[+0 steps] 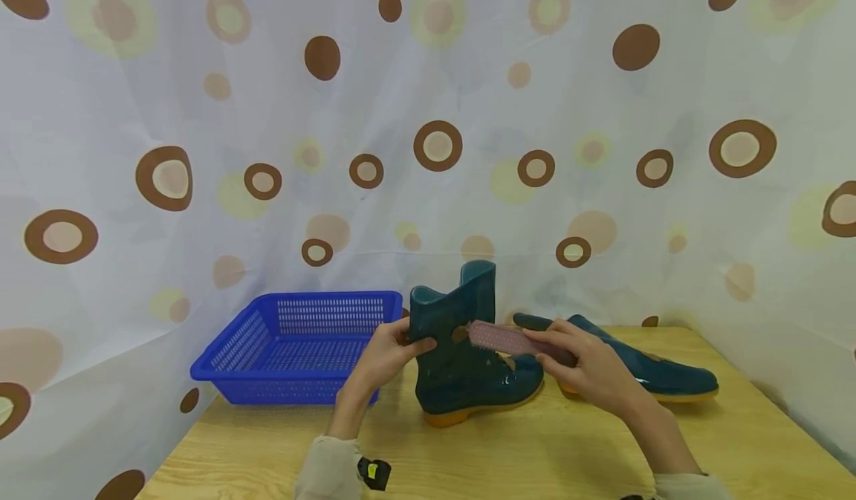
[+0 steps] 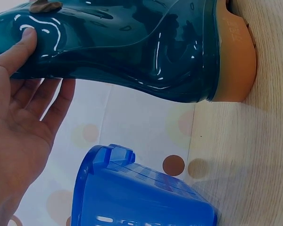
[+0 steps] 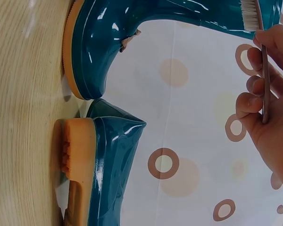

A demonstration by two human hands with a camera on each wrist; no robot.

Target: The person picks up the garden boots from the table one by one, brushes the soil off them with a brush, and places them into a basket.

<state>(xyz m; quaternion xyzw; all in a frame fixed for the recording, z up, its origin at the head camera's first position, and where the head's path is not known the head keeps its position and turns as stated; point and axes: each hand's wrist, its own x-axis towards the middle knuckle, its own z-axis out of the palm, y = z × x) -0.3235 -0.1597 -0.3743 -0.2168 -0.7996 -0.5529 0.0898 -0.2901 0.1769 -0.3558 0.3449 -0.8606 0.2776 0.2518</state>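
Observation:
A dark green rubber boot (image 1: 455,366) with an orange sole stands upright, its heel (image 2: 236,56) at the tabletop. My left hand (image 1: 388,355) grips the back of its shaft, thumb (image 2: 26,44) on the near side and fingers behind. In my right hand (image 1: 582,359) is a pinkish-brown scrub brush (image 1: 501,338), held by its handle. Its white bristles (image 3: 249,14) face the boot's shaft; whether they touch is hard to tell. Brown patches (image 1: 460,333) show on the shaft and instep (image 3: 129,40). A matching second boot (image 1: 669,375) sits at the right, partly hidden by my right hand.
A blue plastic basket (image 1: 287,390) with slotted sides stands left of the boot on the wooden table (image 1: 508,463). Behind hangs a white curtain (image 1: 401,210) with brown and yellow circles, running down along both sides of the table.

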